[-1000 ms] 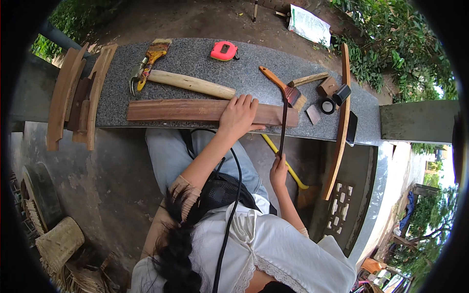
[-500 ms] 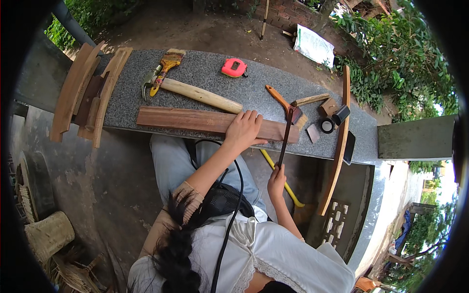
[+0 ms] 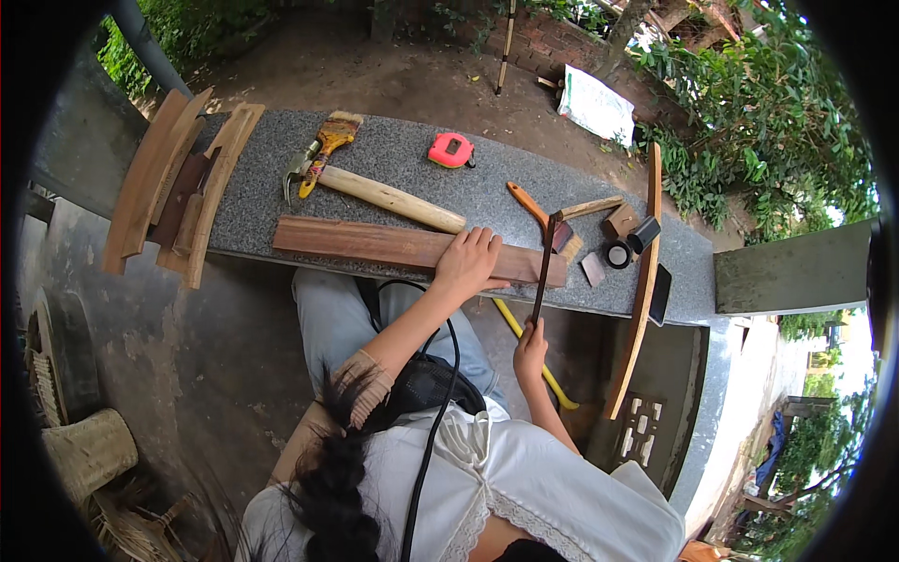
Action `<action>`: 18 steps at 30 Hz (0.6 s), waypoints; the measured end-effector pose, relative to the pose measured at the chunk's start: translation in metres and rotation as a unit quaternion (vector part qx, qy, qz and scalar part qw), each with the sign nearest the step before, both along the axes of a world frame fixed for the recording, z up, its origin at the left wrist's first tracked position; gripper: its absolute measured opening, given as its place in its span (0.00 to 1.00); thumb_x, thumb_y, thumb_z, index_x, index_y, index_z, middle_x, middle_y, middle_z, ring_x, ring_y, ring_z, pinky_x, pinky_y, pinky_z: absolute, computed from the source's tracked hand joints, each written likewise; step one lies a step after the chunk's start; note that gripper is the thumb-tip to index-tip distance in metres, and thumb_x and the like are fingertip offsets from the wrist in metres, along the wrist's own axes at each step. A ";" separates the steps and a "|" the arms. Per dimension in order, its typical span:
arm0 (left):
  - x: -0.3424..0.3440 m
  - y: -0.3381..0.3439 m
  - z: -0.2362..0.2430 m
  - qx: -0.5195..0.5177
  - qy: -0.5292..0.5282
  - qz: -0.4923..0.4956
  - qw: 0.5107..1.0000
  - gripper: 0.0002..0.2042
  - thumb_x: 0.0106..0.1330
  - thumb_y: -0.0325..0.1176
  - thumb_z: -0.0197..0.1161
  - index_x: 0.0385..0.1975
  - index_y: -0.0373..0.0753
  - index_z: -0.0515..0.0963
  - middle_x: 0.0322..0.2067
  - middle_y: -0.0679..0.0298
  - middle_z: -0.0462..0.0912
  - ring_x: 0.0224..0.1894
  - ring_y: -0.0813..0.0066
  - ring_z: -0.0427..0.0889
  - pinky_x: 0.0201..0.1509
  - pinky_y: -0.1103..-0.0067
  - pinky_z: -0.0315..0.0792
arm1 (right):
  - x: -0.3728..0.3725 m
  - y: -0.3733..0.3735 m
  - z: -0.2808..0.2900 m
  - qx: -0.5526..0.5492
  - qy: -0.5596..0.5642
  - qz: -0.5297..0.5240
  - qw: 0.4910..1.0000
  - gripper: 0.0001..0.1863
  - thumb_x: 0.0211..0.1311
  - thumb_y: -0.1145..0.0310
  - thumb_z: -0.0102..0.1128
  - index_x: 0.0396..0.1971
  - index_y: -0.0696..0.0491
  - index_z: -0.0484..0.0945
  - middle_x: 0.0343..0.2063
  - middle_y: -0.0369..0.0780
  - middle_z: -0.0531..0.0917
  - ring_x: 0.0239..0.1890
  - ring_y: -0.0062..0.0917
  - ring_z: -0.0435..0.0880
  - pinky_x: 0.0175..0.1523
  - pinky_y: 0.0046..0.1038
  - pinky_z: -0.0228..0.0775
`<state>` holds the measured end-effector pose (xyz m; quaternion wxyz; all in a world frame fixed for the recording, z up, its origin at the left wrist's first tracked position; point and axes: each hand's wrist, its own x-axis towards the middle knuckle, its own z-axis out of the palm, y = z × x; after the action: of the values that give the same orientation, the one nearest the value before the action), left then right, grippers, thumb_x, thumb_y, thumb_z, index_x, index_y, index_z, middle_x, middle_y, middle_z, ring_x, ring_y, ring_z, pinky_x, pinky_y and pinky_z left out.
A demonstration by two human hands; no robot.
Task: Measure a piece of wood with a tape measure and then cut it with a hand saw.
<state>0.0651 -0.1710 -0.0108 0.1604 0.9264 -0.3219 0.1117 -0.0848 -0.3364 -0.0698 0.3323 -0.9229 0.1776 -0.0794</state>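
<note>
A reddish-brown wooden plank [image 3: 365, 243] lies along the near edge of the grey stone bench top [image 3: 412, 155]. My left hand [image 3: 468, 259] presses down over its right half, fingers across the top and thumb at the near edge. My right hand [image 3: 531, 348] is closed around the near end of a long, dark, narrow saw [image 3: 544, 267], seen edge-on. The saw crosses the plank close to its right end; its teeth do not show. Beyond the plank lie a claw hammer [image 3: 389, 199] and, by the saw's far tip, an orange-handled paintbrush [image 3: 530, 203].
Several curved wood pieces [image 3: 150, 183] overhang the bench's left end. A yellow-handled brush [image 3: 328, 155] and a red tape measure [image 3: 451, 150] lie farther back. Small dark containers [image 3: 642, 234] and a long curved strip [image 3: 645, 290] are right. Below the bench runs a yellow bar [image 3: 552, 384].
The view has shifted slightly. Relative to the bench, the saw and my right hand have moved a little away from me. My left hand stays on the plank.
</note>
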 end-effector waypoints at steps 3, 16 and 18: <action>0.001 -0.003 -0.001 -0.011 -0.017 -0.014 1.000 0.32 0.40 0.60 0.61 0.33 0.36 0.67 0.32 0.62 0.70 0.38 0.69 0.69 0.44 0.77 0.64 | 0.020 0.004 0.012 0.010 -0.084 0.002 0.996 0.07 0.63 0.71 0.40 0.36 0.58 0.65 0.16 0.51 0.71 0.18 0.47 0.72 0.22 0.38 0.57; 0.001 0.001 -0.003 -0.010 -0.020 -0.004 1.000 0.32 0.41 0.60 0.61 0.34 0.35 0.68 0.32 0.62 0.70 0.39 0.69 0.69 0.44 0.77 0.64 | 0.014 0.007 0.009 0.004 -0.053 0.002 0.999 0.09 0.63 0.71 0.40 0.38 0.59 0.67 0.20 0.53 0.73 0.20 0.49 0.72 0.24 0.40 0.60; 0.001 -0.003 0.000 -0.007 -0.016 -0.014 1.000 0.32 0.41 0.60 0.61 0.35 0.35 0.68 0.32 0.62 0.70 0.39 0.69 0.69 0.44 0.77 0.64 | 0.012 0.008 0.007 0.019 -0.060 -0.018 0.998 0.08 0.62 0.72 0.41 0.37 0.61 0.66 0.19 0.52 0.72 0.20 0.46 0.72 0.24 0.37 0.60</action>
<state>0.0661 -0.1740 -0.0107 0.1632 0.9188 -0.3365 0.1266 -0.0732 -0.3281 -0.0624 0.3582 -0.9067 0.1757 -0.1371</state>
